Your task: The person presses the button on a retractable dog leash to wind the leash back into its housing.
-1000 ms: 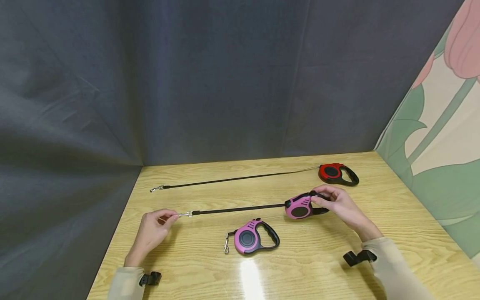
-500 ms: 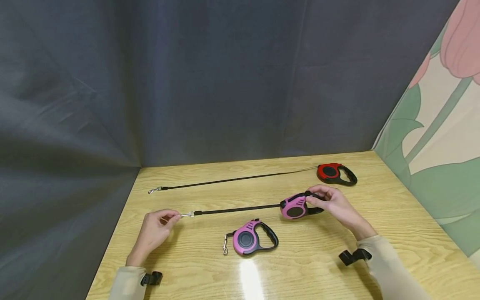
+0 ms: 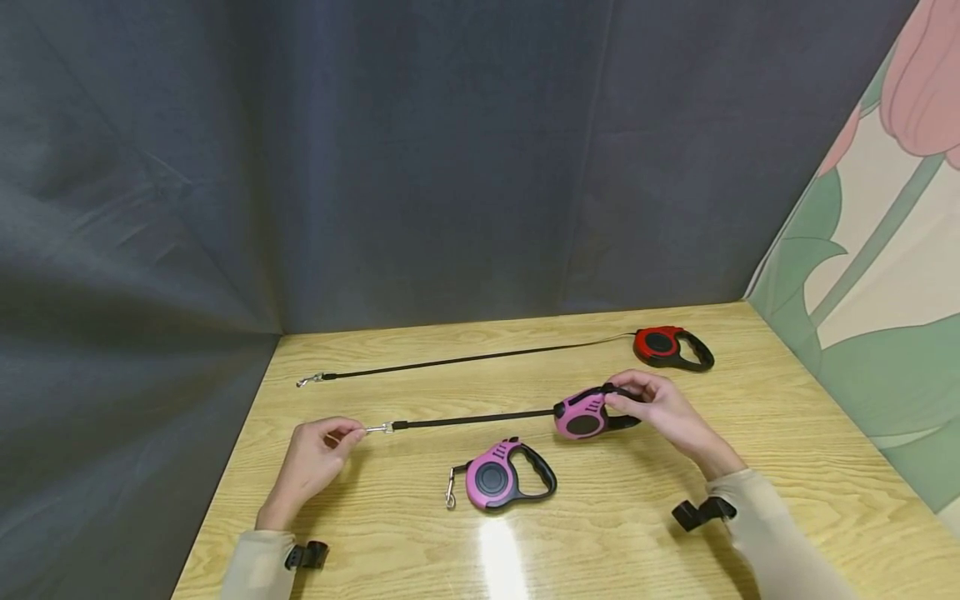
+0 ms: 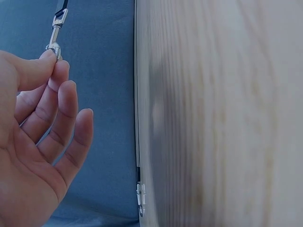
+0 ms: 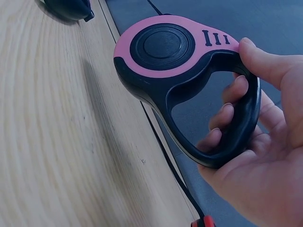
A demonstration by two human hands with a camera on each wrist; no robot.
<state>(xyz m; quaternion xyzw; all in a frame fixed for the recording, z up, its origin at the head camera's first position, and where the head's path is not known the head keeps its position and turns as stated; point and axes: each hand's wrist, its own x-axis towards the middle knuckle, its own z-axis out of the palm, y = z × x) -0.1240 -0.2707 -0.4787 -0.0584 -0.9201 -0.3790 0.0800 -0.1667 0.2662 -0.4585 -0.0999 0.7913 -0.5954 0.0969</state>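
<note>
My left hand [image 3: 313,462] pinches the metal snap hook [image 4: 55,40] of a retractable dog leash between thumb and forefinger. The black strap [image 3: 472,419] runs taut from that hook to the pink leash casing [image 3: 583,415]. At its other end my right hand [image 3: 667,408] grips the black handle [image 5: 246,120], fingers through the loop and thumb near the top. This leash is held up over the table. In front of it a second pink leash [image 3: 492,477] lies flat, its strap drawn in and its hook [image 3: 451,492] hanging out on the left.
Behind, a red leash [image 3: 657,342] lies on the wooden table [image 3: 390,533] with its strap [image 3: 480,357] stretched leftward to a snap hook [image 3: 309,379]. A dark curtain [image 3: 450,167] closes off the back and left. A flower-patterned wall [image 3: 862,250] stands at right.
My right hand has moved left with the held pink leash. The strap between the two hands has become shorter, while my left hand has shifted slightly right.
</note>
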